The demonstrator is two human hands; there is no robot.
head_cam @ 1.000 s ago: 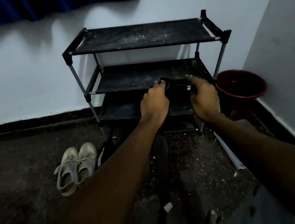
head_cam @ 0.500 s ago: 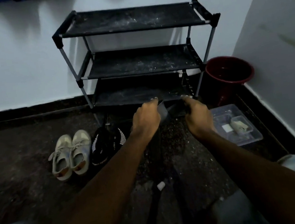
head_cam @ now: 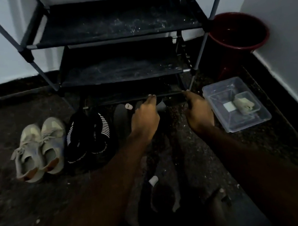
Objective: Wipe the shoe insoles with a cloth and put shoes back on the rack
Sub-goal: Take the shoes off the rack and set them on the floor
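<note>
I have both hands low at the front of the rack, fingertips up against the edge of its lowest shelf. My left hand has its fingers bent down over something dark and grey. My right hand reaches forward with its fingers close together. The light is too poor for me to tell whether either hand grips anything, or what lies between them.

I judge the putting-back barely begun: the two shelves above my hands show only dust and no shoes. To the left of my left hand two pairs stand on the floor. The black striped shoes are nearer and the beige sneakers are beyond them. Just beside my left hand lies a dark flat piece that may be an insole.

The cloth sits in a clear tub just right of my right hand, so no wiping is happening now. Whether those pairs have been wiped I cannot tell. By my reckoning, both pairs are yet to go onto the shelves.
</note>
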